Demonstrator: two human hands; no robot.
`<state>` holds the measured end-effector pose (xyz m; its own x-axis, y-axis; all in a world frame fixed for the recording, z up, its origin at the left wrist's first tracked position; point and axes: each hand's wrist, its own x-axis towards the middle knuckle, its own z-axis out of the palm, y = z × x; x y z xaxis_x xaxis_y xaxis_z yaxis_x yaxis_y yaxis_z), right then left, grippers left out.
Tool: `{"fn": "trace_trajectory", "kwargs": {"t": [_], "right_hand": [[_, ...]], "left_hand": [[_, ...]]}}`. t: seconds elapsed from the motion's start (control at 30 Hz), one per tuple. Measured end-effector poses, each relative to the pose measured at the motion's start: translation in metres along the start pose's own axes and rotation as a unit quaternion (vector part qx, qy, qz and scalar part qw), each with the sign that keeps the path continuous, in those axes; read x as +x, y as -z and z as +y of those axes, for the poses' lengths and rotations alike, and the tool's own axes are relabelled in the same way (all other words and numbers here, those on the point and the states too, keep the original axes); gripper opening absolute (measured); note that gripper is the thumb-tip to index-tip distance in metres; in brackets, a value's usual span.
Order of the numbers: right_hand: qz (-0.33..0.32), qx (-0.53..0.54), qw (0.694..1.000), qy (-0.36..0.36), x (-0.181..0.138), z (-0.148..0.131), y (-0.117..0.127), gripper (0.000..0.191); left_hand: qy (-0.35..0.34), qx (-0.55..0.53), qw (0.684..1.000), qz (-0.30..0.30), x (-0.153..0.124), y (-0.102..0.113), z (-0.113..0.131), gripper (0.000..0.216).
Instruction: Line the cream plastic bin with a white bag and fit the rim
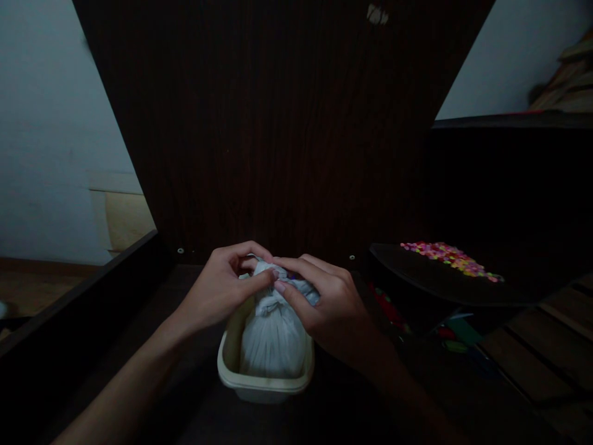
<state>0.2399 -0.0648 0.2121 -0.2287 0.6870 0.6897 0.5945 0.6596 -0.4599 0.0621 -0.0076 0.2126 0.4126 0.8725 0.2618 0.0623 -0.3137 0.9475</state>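
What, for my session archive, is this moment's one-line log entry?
white bag: in pale tub | left hand: touching bag's gathered top | right hand: touching same

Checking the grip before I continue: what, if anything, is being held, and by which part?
The left hand and right hand both hold the pale bag by its bunched top.

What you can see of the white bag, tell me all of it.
The white bag looks like thin plastic. Creases run up its full, rounded body to a bunched, apparently knotted top. It sits upright in a cream tub, rising above the rim. The left hand and right hand pinch its top; its contents are hidden.
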Motion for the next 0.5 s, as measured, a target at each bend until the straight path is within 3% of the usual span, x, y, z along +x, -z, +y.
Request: {"fn": "trace_trajectory", "kwargs": {"t": [0.23, 0.5], "right_hand": [[0.033, -0.003, 0.999, 0.011, -0.0004, 0.0023, 0.0002, 0.014], [0.054, -0.001, 0.999, 0.008, -0.0014, 0.0000, 0.0003, 0.016]], "left_hand": [[-0.038, 0.014, 0.999, 0.010, -0.0011, 0.0004, 0.0037, 0.017], [0.004, -0.066, 0.997, 0.030, 0.0025, 0.0006, 0.0031, 0.015]]}}
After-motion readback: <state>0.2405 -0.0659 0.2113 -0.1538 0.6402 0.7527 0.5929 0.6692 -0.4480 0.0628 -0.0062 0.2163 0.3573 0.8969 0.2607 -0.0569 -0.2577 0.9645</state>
